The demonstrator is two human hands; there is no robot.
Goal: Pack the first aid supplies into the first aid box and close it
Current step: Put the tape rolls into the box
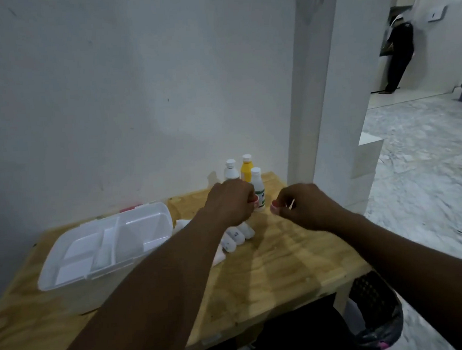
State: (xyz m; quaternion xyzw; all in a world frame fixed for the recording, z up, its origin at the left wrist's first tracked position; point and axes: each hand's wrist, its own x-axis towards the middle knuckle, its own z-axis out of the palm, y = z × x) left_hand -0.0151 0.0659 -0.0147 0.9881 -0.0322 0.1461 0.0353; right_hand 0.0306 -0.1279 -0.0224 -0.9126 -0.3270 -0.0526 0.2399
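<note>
Wooden table (283, 265) fills the lower frame, with both hands hovering over its back half. First aid box (70, 298), clear plastic, sits well left of the left hand (227, 204); its lid is open and a divided white tray (105, 248) shows inside. The black mesh bin (376, 309) stands on the floor below and right of the right hand (306, 208).

Left hand has its fingers curled into a loose fist, knuckles up (cannot tell if anything is inside it). Right hand has thumb and fingertips drawn together as in a pinch; a thin pale bit shows at the tips, but I cannot tell what it is. The hands are near each other, not touching.

Three bottles stand upright just behind the left hand: white bottle (231, 169), yellow bottle (246, 170), and green-label bottle (257, 184) between the two hands. Bandage rolls (235, 236) lie in a row on the table directly under the left wrist, outside the box.
</note>
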